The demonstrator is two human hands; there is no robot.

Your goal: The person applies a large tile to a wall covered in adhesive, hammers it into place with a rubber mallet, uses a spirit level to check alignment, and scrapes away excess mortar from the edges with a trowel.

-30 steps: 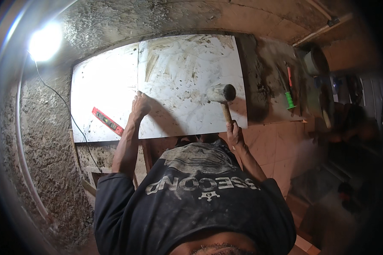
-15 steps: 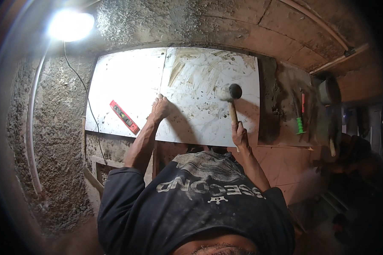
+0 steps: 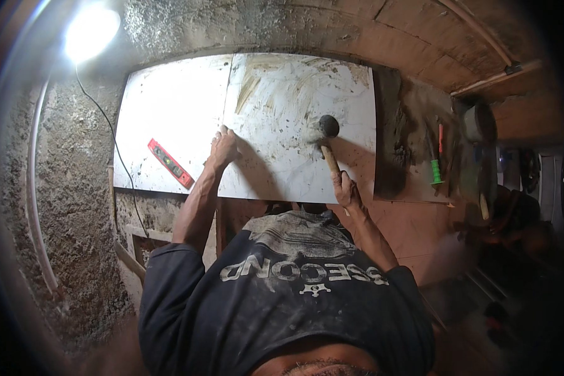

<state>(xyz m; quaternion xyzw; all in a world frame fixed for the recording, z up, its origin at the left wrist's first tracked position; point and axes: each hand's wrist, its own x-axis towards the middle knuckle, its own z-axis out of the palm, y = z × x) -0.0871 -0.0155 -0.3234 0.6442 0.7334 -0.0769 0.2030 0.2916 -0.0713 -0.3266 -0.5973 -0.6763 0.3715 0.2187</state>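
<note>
My right hand (image 3: 346,188) is closed round the wooden handle of a rubber mallet (image 3: 329,127). Its dark head hovers over or touches the right-hand white tile (image 3: 282,169); I cannot tell which. Brown mortar smears and specks mark that tile. My left hand (image 3: 224,147) rests with bent fingertips at the seam between this tile and the brightly lit left tile (image 3: 175,94). Nothing shows in its fingers, though their undersides are hidden. Just left of my left forearm, a small red spirit level (image 3: 170,164) lies slanted on the left tile.
A glaring lamp (image 3: 93,32) at the upper left trails a cable (image 3: 103,103) across the left tile. Wet mortar (image 3: 391,135) borders the tiles on the right. Beyond lie a green-handled tool (image 3: 436,173) and a bucket (image 3: 480,122). Rough wall (image 3: 75,207) stands left.
The mallet head has swung a little left across the tile and its handle tilts more. My left hand stays at the seam. The whole view has shifted slightly.
</note>
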